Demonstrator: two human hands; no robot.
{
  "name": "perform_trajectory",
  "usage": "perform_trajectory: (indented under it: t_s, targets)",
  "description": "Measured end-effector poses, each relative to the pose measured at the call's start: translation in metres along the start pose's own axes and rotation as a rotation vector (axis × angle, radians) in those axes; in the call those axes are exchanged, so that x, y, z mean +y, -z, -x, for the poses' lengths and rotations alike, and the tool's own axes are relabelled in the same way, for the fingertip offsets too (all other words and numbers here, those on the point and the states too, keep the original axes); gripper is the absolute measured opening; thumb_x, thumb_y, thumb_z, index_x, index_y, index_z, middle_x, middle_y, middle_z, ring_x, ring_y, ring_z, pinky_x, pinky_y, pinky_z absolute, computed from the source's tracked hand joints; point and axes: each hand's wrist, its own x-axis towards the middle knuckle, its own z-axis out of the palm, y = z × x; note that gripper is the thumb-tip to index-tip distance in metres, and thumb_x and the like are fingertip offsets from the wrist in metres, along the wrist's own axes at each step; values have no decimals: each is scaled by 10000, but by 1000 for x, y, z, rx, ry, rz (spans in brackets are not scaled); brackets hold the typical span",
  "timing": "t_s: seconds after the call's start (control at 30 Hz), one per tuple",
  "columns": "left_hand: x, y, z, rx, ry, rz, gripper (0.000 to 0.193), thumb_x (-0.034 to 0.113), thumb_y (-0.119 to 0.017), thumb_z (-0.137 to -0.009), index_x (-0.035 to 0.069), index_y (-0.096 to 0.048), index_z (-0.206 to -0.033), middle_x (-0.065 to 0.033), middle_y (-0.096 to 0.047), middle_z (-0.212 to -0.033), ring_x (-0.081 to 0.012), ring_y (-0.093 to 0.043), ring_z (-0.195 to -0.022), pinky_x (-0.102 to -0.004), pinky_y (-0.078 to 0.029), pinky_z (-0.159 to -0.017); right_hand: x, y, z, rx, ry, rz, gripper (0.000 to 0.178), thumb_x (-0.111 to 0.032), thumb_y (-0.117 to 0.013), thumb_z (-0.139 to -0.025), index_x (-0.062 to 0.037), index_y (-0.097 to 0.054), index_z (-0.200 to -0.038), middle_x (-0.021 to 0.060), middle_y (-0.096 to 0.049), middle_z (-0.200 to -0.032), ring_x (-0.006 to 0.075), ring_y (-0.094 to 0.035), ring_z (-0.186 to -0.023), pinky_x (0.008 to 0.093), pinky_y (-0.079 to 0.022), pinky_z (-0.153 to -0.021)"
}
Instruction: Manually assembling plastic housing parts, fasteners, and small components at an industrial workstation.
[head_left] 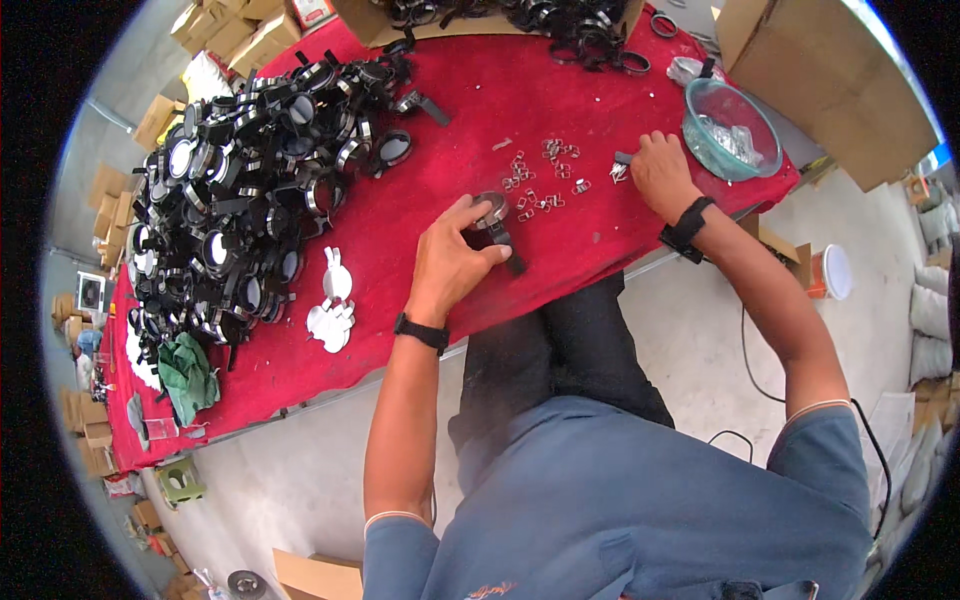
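Observation:
My left hand (455, 250) grips a wristwatch (493, 208) with a dark round case and a black strap, thumb and fingers on either side of it above the red cloth. Farther right, my right hand (662, 175) is closed with its fingertips down at the cloth. A short dark grey piece (624, 158) sticks out at its fingers; whether they hold it is unclear. Beside these fingertips lies a little bunch of thin white pins (619, 173). Several small metal buckles (550, 202) are scattered between my two hands.
A large heap of black watches (230, 200) covers the table's left. White round pieces (332, 325) and a green cloth (187, 378) lie nearer me. A teal bowl (697, 150) holding clear plastic stands at right. A cardboard box (480, 32) with more watches is at the far edge.

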Motion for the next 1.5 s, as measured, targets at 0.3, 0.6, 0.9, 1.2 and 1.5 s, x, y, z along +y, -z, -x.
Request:
perform_trajectory:
  t_s: [0.3, 0.6, 0.9, 1.2, 1.5]
  targets:
    - [4, 1, 1, 6, 5, 30, 717, 192, -936, -711, 86, -727, -1389, -229, -546, -1593, -351, -579, -1438, -404, -445, -1208, 11, -16, 8, 197, 165, 156, 128, -168, -620, -950, -83, -674, -1029, 43, -691, -872, 221, -680, -856, 396, -466, -734]
    - [4, -8, 4, 51, -73, -53, 695, 215, -894, -778, 40, -648, -1405, -266, -481, -1625, -402, -470, -1515, -434, -391, -1248, -12, 37, -17, 357, -157, -952, 249, -101, -725, -867, -23, -695, -1101, 204, -742, -1010, 422, -712, -958, 499, -559, -859]
    - [0, -19, 1, 128, -150, -65, 692, 254, -913, -755, 31, -668, -1362, -224, -639, -1381, -397, -582, -1334, -475, -452, -1171, -137, 102, -7, 157, -363, -1518, 260, -94, -725, -886, -15, -765, -1130, 202, -794, -987, 330, -787, -930, 428, -601, -850]
    - [4, -37, 4, 243, -110, -18, 612, 220, -862, -793, 25, -695, -1349, -375, -569, -1452, -516, -525, -1393, -531, -461, -1157, -139, 130, 1, 114, -274, -1317, 313, -152, -764, -848, 4, -734, -1117, 235, -767, -931, 412, -760, -914, 489, -592, -826]
    - [12, -41, -2, 262, -119, -86, 377, 156, -697, -941, -1, -733, -1283, -404, -600, -1378, -560, -613, -1252, -551, -528, -1065, -153, 133, 3, 281, -211, -922, 257, -172, -783, -809, -7, -690, -983, 223, -707, -806, 425, -717, -807, 524, -572, -729]
